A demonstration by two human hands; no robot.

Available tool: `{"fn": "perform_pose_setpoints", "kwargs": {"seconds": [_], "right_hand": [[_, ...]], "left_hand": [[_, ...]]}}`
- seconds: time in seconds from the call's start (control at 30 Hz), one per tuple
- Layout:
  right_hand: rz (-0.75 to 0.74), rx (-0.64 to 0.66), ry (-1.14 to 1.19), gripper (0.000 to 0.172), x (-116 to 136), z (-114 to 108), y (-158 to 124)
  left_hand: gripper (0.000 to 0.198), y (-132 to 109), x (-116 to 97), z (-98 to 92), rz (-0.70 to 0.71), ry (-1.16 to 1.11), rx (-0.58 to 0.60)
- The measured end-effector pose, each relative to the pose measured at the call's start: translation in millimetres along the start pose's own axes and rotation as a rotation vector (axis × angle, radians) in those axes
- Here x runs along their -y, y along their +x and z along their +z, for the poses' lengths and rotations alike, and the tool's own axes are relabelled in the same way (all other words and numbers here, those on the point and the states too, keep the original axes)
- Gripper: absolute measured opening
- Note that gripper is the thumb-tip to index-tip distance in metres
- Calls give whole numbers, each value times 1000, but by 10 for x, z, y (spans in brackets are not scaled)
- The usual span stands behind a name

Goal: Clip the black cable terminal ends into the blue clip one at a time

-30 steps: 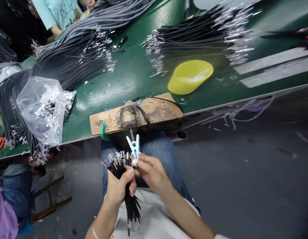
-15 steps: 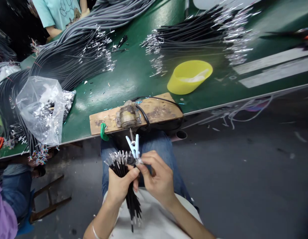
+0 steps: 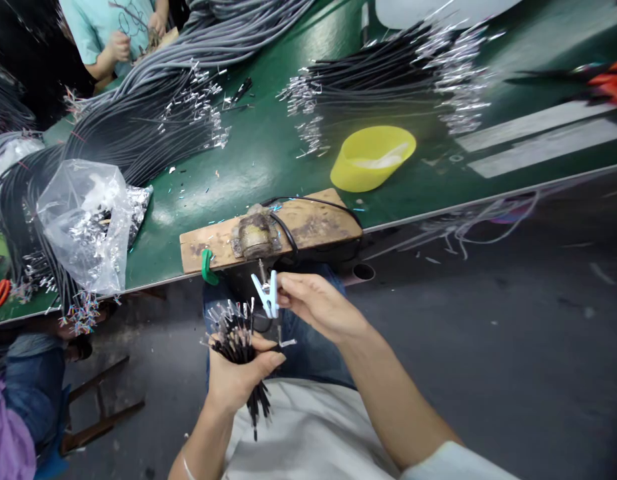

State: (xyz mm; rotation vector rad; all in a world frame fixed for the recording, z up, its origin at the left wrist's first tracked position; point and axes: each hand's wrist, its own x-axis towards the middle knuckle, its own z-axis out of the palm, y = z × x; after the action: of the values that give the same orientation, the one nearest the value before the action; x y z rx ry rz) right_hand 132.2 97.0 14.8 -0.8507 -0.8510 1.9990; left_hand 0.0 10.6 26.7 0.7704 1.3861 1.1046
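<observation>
My left hand is closed around a bundle of short black wires with bare metal tips, held upright over my lap. My right hand pinches a pale blue clip just above the bundle. A single black wire hangs down from the clip, its metal end pointing right. The clip sits just under a small worn metal tool mounted on a wooden block, which a green clamp fixes to the edge of the green table.
A yellow bowl stands behind the block. A clear plastic bag of metal terminals lies at the left among long grey and black cable bundles. Another person in a teal shirt works at the far left. A wooden stool stands on the floor.
My right hand has lifted away from the bundle with the clip and one wire, up toward the tool on the block. My left hand has sunk slightly with the bundle.
</observation>
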Motion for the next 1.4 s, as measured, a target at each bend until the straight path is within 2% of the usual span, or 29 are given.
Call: {"fn": "perform_pose_setpoints", "kwargs": {"seconds": [0.1, 0.2, 0.3, 0.47, 0.8, 0.93, 1.03, 1.13, 1.27, 1.33, 1.4], "right_hand": [[-28, 31, 47, 44, 33, 138, 68], [-12, -26, 158, 44, -10, 237, 107], [1, -77, 236, 42, -55, 265, 119], [17, -51, 262, 41, -47, 259, 109], [20, -31, 321, 38, -51, 267, 103], [73, -35, 397, 45, -138, 185, 112], [49, -52, 428, 44, -229, 76, 103], [-15, -107, 364, 38, -305, -42, 17], [-118, -276, 109, 30, -367, -128, -203], [-220, -350, -76, 23, -382, -115, -309], [-405, -386, -315, 14, -379, -60, -390]], "left_hand": [[12, 6, -15, 16, 42, -1, -44], [11, 16, -14, 62, 77, 1, -87], [10, -23, 4, 76, 102, 25, -127], [8, -97, 5, 26, 137, 93, -226], [9, 42, -99, 138, 165, 102, -146], [9, 27, -65, 119, 158, 101, -163], [10, 4, -45, 96, 144, 111, -169], [13, -30, -14, 75, 110, 105, -144], [29, -62, 83, 43, 8, 77, -84], [38, -63, 135, 23, -33, 65, -72], [35, -58, 161, 9, -55, 63, -61]]}}
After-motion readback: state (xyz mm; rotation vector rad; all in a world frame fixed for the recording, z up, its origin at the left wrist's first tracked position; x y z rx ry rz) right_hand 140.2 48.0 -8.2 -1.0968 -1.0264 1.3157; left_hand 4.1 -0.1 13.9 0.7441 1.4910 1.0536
